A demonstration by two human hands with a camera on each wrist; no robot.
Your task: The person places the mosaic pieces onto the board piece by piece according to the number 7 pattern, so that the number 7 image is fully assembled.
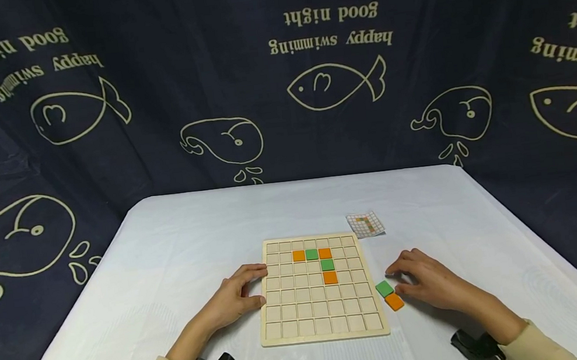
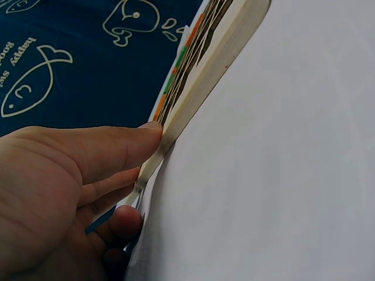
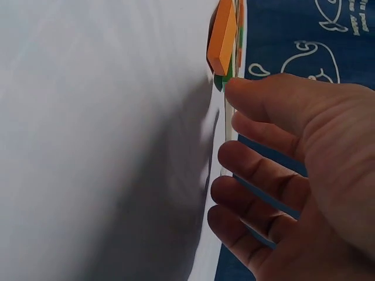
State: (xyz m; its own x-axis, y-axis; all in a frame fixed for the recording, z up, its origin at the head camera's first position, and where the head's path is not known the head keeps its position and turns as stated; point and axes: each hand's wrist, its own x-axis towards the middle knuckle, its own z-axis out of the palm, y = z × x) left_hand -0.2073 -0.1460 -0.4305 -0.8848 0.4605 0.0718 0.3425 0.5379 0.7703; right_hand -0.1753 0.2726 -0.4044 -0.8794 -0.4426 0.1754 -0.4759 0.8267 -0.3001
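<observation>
A square wooden grid board (image 1: 304, 326) lies on the white table. Orange and green tiles fill several of its cells: a short row near the top, then a green tile (image 1: 327, 265) and an orange tile (image 1: 330, 277) below the row's right end. My left hand (image 1: 235, 300) rests against the board's left edge, thumb and fingers spread along it; the left wrist view has the thumb (image 2: 126, 149) at that edge. Right of the board lie a loose green tile (image 1: 384, 288) and a loose orange tile (image 1: 394, 301). Beside them my right hand (image 1: 428, 279) holds nothing, fingers loosely bent.
A small printed card (image 1: 366, 224) with a coloured grid pattern lies past the board's upper right corner. Behind the white table (image 1: 208, 223) hangs a dark blue cloth (image 1: 148, 54) printed with fish and whales. Both wrists wear black devices.
</observation>
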